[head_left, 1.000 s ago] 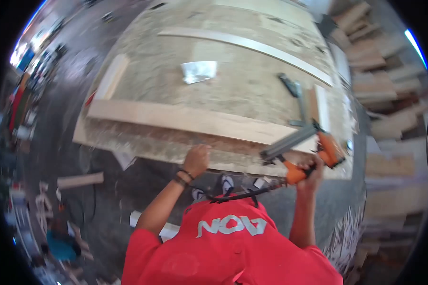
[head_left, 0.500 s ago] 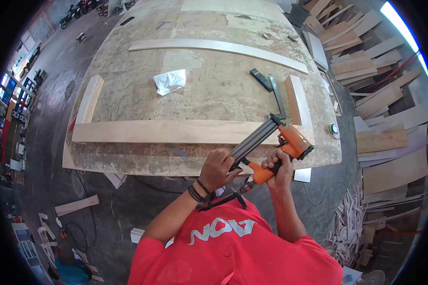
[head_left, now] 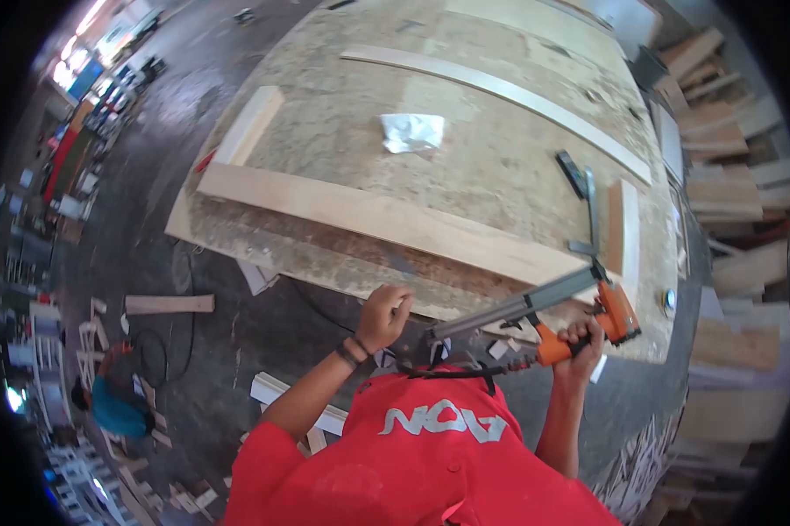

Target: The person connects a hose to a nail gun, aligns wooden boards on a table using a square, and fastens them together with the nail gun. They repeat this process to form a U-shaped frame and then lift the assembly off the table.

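My right hand [head_left: 580, 344] is wrapped round the black grip of an orange pneumatic nail gun [head_left: 621, 314]. Its long grey magazine [head_left: 522, 302] points left, over the table's front edge, and an air hose fitting [head_left: 516, 365] hangs from the handle. My left hand [head_left: 384, 317], with dark bands at the wrist, is apart from the gun, left of the magazine's end. Its fingers are curled in; whether anything small lies inside is hidden. Beyond both hands a long pale board [head_left: 386, 215] meets a short wood piece [head_left: 247, 127] on the left and another [head_left: 624, 232] on the right.
On the worktable [head_left: 491, 131] lie a thin strip [head_left: 500, 86], a crumpled silvery packet [head_left: 412, 132], a black remote-like object [head_left: 572, 174], a metal square [head_left: 592, 210] and a tape measure [head_left: 670, 300]. Wood offcuts [head_left: 736, 197] pile up at right. Another person [head_left: 119, 403] crouches at lower left.
My left hand has come off the nail gun's magazine and moved left. The gun has shifted right and lower in my right hand. The whole view has turned and tilted.
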Available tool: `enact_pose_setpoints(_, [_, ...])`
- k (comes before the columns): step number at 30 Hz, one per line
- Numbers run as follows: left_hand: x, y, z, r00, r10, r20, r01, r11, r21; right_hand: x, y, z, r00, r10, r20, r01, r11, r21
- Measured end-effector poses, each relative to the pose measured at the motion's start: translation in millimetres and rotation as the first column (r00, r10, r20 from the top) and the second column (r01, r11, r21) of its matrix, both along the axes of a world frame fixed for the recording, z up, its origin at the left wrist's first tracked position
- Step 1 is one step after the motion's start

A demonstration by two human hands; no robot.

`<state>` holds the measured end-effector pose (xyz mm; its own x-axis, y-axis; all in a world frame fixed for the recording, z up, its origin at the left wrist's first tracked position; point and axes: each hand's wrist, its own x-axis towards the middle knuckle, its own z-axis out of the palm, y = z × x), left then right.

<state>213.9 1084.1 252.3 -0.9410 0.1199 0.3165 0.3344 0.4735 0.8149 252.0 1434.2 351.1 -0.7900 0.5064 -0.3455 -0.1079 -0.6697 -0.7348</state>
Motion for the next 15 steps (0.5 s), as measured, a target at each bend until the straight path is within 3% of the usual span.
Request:
enact_pose_setpoints(2, [-31, -14, -47, 0.994, -0.092, -0.052, 0.064, 0.915, -0.399, 2, 11, -17, 0.997, 0.059, -0.043, -0.059, 0.998, -0.012])
enact_pose_setpoints(4, [-50, -19, -70, 0.986, -0.142, -0.089, 0.055, 0.776, -0.628, 2, 4, -11, 0.996, 0.081, -0.048, -0.083, 0.995, -0.048])
enact_pose_setpoints(5, [-55, -21, -71, 0.989, -0.101, -0.104, 0.011, 0.769, -0.639, 2, 1, -9, 0.998, 0.056, -0.031, -0.057, 0.998, -0.036])
enact_pose_setpoints(7, [-65, -22, -74, 0.981, -0.118, 0.151, 0.192, 0.592, -0.783, 4, -2, -8, 0.998, 0.049, -0.027, -0.049, 0.999, 0.012])
enact_pose_setpoints(10, [-75, -31, -82, 0.968, -0.177, 0.177, 0.247, 0.554, -0.795, 4, -9, -3, 0.999, 0.040, -0.022, -0.039, 0.998, 0.049])
enact_pose_setpoints(12, [-77, -36, -82, 0.978, -0.177, 0.115, 0.199, 0.592, -0.781, 4, -12, 0, 0.999, 0.046, -0.021, -0.044, 0.997, 0.068])
enact_pose_setpoints(14, [-78, -40, -74, 0.963, -0.158, 0.219, 0.270, 0.540, -0.797, 3, -15, 1, 0.999, 0.037, -0.007, -0.036, 0.996, 0.077])
enact_pose_setpoints(15, [-77, -44, -72, 0.976, -0.149, 0.156, 0.213, 0.538, -0.815, 2, -15, 0, 0.999, 0.052, -0.014, -0.051, 0.995, 0.082])
